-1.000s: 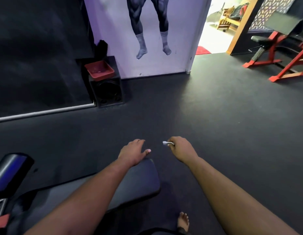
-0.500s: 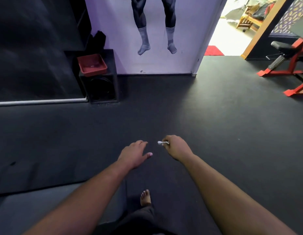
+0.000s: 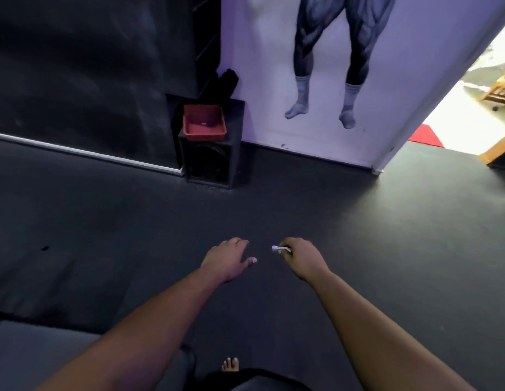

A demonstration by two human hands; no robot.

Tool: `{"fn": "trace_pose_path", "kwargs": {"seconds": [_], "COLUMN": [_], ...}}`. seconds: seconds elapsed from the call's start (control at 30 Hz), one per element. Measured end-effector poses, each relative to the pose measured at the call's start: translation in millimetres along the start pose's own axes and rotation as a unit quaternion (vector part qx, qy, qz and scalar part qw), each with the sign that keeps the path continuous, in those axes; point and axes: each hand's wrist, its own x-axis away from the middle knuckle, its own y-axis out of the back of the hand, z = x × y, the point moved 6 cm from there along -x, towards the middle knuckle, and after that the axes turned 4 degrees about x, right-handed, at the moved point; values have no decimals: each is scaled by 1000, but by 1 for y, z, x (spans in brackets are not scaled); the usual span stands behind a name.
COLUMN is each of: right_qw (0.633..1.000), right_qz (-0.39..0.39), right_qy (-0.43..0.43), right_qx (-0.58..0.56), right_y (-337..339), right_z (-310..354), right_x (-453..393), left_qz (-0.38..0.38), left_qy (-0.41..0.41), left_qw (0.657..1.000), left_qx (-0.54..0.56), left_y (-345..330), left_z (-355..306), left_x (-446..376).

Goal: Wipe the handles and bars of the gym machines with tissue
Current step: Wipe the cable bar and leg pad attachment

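My right hand [image 3: 305,258] is held out in front of me over the dark rubber floor, its fingers curled round a small white wad of tissue [image 3: 279,248] that sticks out to the left. My left hand [image 3: 227,259] hangs beside it, a short gap away, with relaxed fingers and nothing in it. A dark padded bench [image 3: 62,354] shows at the lower left, under my left forearm. No machine handle or bar is within reach of either hand.
A black speaker box [image 3: 210,162] with a red tray [image 3: 203,122] on top stands against the wall ahead. A purple wall poster [image 3: 324,66] is behind it, and a bright doorway [image 3: 457,119] opens at the right. My bare foot [image 3: 231,364] is on the floor below.
The view has swung left and moved forward: the red machine frames at the right have left the view and the bench has slid down and left. Both hands keep their pose, tissue still held.
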Motion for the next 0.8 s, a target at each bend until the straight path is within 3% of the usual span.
{"fn": "trace_pose_path", "kwargs": {"seconds": [0.27,0.43,0.8], "right_qw": [989,967,870], "right_qz": [69,113,200], "right_qy": [131,228,447], "right_qx": [-14,-5,57], "right_y": [-21,-36,-93], "right_z": [67,125,306], "right_x": [-144,-239,-337], "left_qz": [-40,-83,-160], "left_qy": [119,236,427], "left_qw": [992,966,879], "left_qx": [29,67,141], "left_y": [46,76,107], "left_z": [85,148,247], "left_x": [-45,-61,-29]}}
